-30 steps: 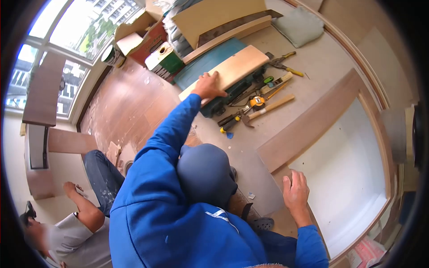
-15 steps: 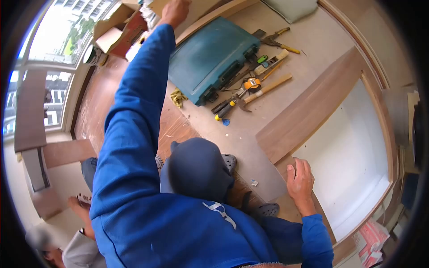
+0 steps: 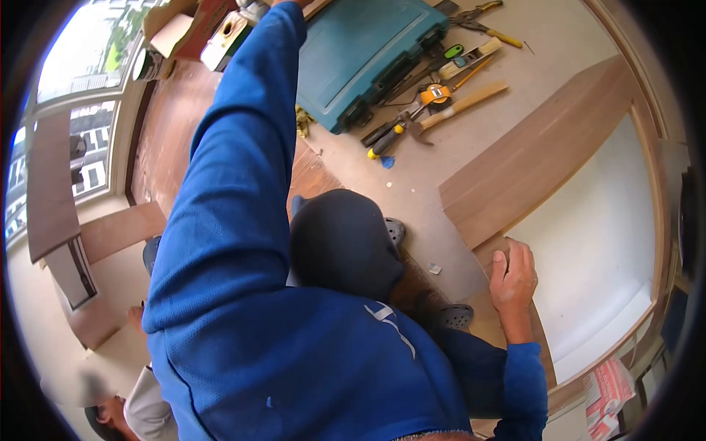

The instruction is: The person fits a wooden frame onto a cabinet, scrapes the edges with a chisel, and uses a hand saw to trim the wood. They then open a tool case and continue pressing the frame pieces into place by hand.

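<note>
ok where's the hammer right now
In the head view the hammer lies on the floor at upper right, beside the tape measure, just right of the teal tool case.

Nothing legible here tbh. The green-and-white box by the window has print on it, and so does the red-and-white printed packet bottom right, but it's all too blurry and small to make out any words or brands.
</note>
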Tool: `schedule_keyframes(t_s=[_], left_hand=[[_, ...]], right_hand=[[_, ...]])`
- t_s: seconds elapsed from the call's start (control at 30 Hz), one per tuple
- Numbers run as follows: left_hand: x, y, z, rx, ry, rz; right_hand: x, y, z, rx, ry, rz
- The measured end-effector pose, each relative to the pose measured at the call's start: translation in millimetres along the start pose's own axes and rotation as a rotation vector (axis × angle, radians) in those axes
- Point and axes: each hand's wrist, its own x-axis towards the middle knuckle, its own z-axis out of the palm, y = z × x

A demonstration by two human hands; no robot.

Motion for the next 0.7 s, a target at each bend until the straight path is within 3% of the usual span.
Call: schedule_keyframes(t_s=[0.03,0.13,0.17,0.2,0.33,0.47,0.53,0.7], left_hand=[[-19.0,13.0,-25.0,-0.016,0.117,0.047],[-90.3,47.4,-47.7,-0.317,-0.198,0.039],[-114.4,45.3,-28.5,-0.393,-0.023,0.298],[-154.9,61.4,-54.5,-0.394,-0.258,0.258],[-277.7,82.3,-103.7,-0.275,-0.532,0.258],[-311.2,62.9,-102.7,-0.205,-0.513,0.219],[-312.1,54.8,-91.0,-0.162,-0.436,0.309],[-296.6,52.3,-115.1,-0.273,-0.495,0.219]], right_hand=[[0.7,-0.3,-0.4,0.005,-0.007,0.014],[-0.5,0.3,-1.1,0.008,-0.014,0.03],[-2.6,0.8,-1.2,0.009,-0.018,0.029],[-5.0,1.5,-0.9,0.011,-0.005,0.02],[-4.9,6.0,1.1,-0.011,0.021,-0.015],[-9.3,7.0,-0.3,-0.01,0.02,-0.026],[-9.2,8.6,-0.2,0.0,0.03,-0.036],[-15.4,15.7,-0.3,-0.001,0.056,-0.074]])
